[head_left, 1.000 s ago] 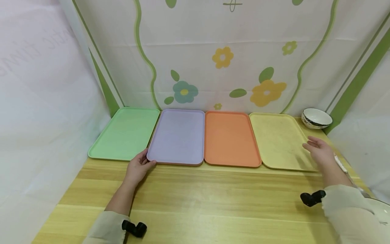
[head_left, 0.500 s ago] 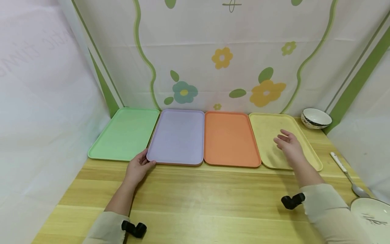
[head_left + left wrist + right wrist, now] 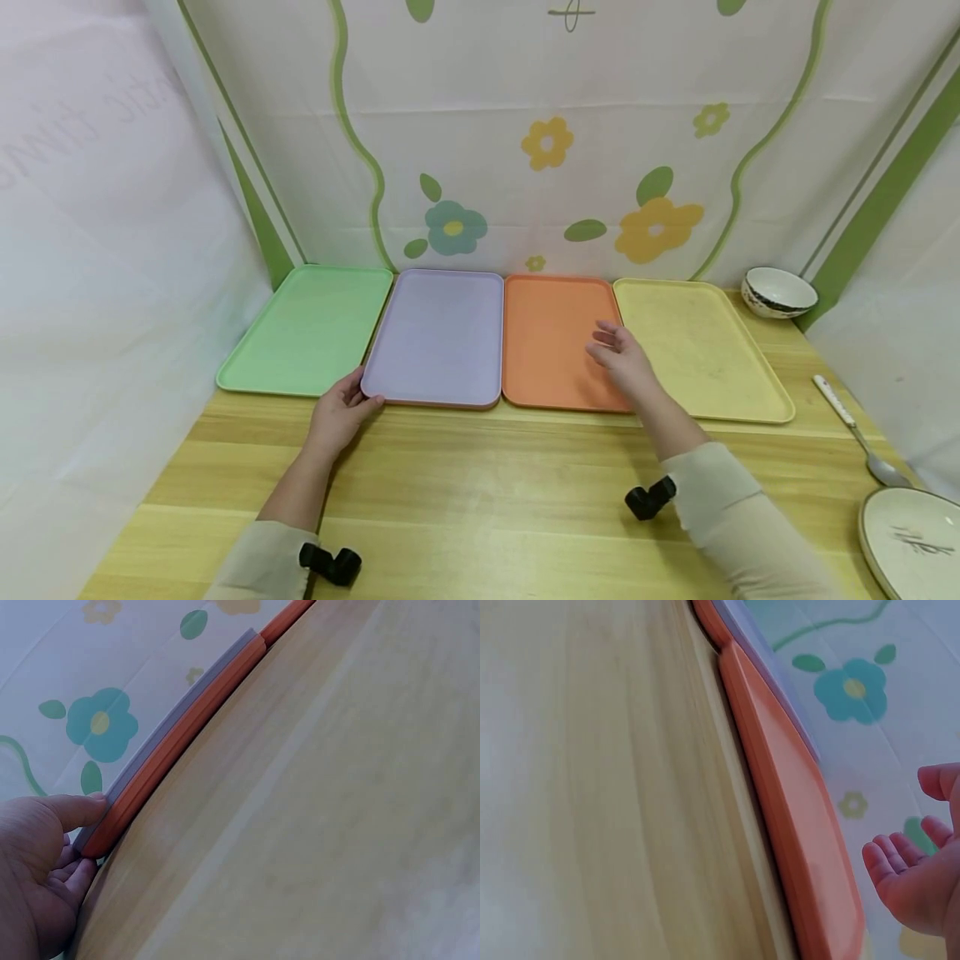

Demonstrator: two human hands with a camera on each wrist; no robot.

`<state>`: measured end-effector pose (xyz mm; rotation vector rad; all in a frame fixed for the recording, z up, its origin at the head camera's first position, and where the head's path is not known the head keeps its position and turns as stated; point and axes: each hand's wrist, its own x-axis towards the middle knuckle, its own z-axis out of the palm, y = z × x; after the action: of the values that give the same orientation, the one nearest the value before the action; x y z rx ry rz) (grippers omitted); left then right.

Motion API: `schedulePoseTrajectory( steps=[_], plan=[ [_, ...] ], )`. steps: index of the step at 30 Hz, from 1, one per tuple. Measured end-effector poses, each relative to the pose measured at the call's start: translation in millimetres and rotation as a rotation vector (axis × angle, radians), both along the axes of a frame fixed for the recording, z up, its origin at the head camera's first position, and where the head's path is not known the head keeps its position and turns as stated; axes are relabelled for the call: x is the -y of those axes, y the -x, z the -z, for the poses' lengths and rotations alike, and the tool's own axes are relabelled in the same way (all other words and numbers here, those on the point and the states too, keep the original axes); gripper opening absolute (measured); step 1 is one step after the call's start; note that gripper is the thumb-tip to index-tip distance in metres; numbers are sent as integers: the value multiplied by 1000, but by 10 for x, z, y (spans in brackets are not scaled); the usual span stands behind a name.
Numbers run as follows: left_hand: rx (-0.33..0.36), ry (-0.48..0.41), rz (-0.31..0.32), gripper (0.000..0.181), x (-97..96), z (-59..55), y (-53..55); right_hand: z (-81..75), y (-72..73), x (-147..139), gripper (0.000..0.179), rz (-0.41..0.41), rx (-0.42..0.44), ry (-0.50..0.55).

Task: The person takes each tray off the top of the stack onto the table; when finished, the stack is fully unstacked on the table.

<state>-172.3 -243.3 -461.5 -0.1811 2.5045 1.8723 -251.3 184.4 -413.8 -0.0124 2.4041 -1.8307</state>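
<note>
My left hand (image 3: 337,421) grips the near left corner of a purple tray (image 3: 442,337), thumb at the rim and the other fingers curled at the corner. The left wrist view shows an orange layer (image 3: 161,769) directly under the purple rim, like a second tray stacked below. Over the right part of an orange tray (image 3: 551,342), my right hand (image 3: 624,362) hovers with loosely bent fingers and holds nothing. A green tray (image 3: 311,329) lies left of the purple one. To the right of the orange tray is a yellow tray (image 3: 697,350).
At the back right corner stands a patterned bowl (image 3: 780,292). A spoon (image 3: 851,425) with a white handle lies along the right side, near a white plate (image 3: 911,542). Behind the trays hangs a flowered cloth (image 3: 540,192). The wooden table (image 3: 480,500) extends in front.
My right hand has moved left, from the yellow tray's right edge across it to above the orange tray, uncovering the spoon and plate. The left hand and the trays have stayed put.
</note>
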Motion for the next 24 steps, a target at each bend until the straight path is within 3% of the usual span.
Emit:
schedulePoseTrajectory(
  steps=[15,24],
  plan=[
    [-6,5,1,73,9,15,1,148,1,827,55,-79,42,45],
    [-2,-3,-2,73,10,22,11,274,32,1137,55,-79,48,-15]
  ],
)
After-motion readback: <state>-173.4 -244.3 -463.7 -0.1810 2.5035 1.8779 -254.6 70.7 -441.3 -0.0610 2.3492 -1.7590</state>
